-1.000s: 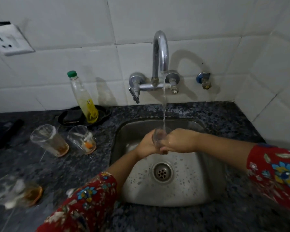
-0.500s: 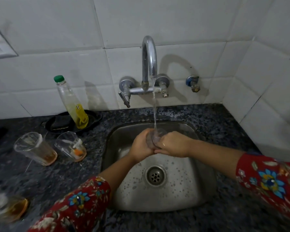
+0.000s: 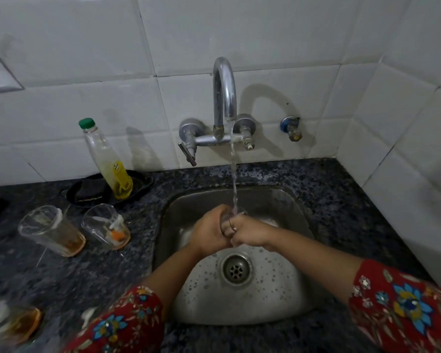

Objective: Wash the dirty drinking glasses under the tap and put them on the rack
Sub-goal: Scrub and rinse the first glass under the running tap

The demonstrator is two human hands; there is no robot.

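Note:
A clear drinking glass [image 3: 231, 218] sits between both hands over the steel sink [image 3: 285, 200], mostly hidden by fingers. My left hand [image 3: 209, 231] wraps its left side and my right hand [image 3: 248, 233] grips its right side. Water runs from the chrome tap [image 3: 224, 98] straight onto the glass. On the dark counter to the left stand two dirty glasses [image 3: 52, 230] [image 3: 107, 226] with brown and orange dregs. A third dirty glass [image 3: 13, 324] is blurred at the bottom left. No rack is in view.
A soap bottle [image 3: 105, 159] with a green cap leans in a black dish [image 3: 92, 192] behind the dirty glasses. A small valve [image 3: 292, 128] sticks out of the tiled wall right of the tap. The drain [image 3: 236, 270] lies below my hands. White tiled walls close off the back and right.
My hands have stayed under the stream, shifting their grip slightly around the glass. The view has drifted a little, so the counter things sit further left.

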